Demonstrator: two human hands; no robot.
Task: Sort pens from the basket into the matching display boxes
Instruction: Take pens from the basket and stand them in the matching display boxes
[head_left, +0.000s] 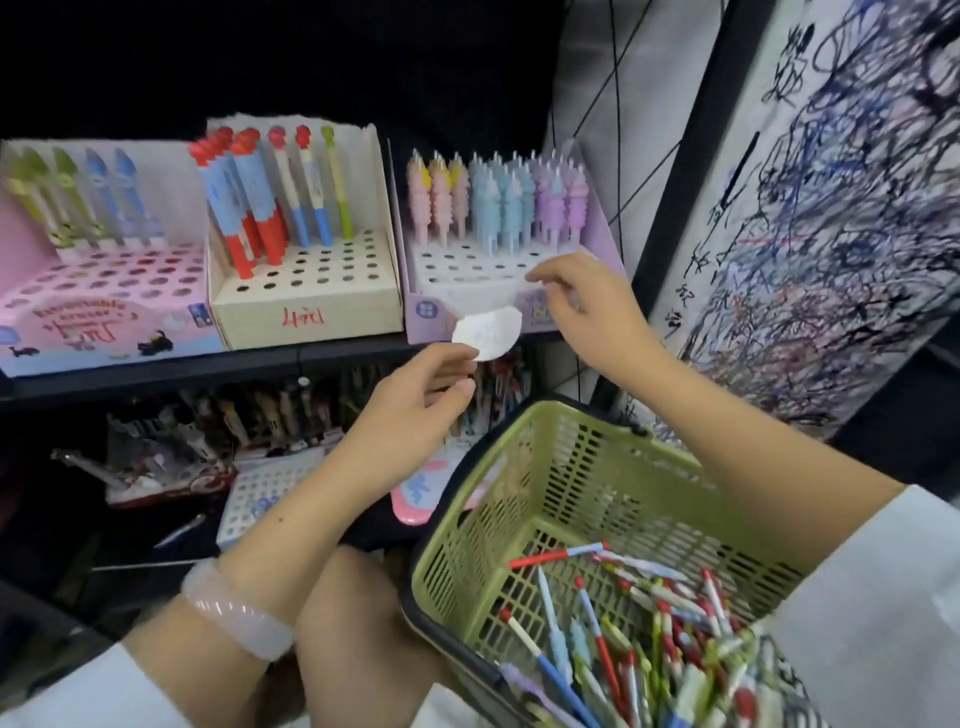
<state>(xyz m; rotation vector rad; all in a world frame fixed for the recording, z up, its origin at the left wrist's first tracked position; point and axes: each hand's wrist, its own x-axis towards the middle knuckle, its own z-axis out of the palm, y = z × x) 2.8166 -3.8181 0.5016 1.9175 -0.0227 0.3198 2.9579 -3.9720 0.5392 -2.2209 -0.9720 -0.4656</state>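
Fingers (457, 358) of the left hand (415, 410) pinch a small white paper scrap (488, 332), while the right hand (587, 312) hovers just beyond it with fingers loosely curled, its thumb and forefinger nearly meeting; whether they hold anything I cannot tell. Nearest, the green basket (571, 467) holds a heap of mixed pens (649, 623). Farther off on the shelf stand the pink box (93, 312), the cream box (306, 306) and the lilac box (467, 291), partly filled. No pen is in hand, so sorting looks paused; next, drop the scrap and pick a pen
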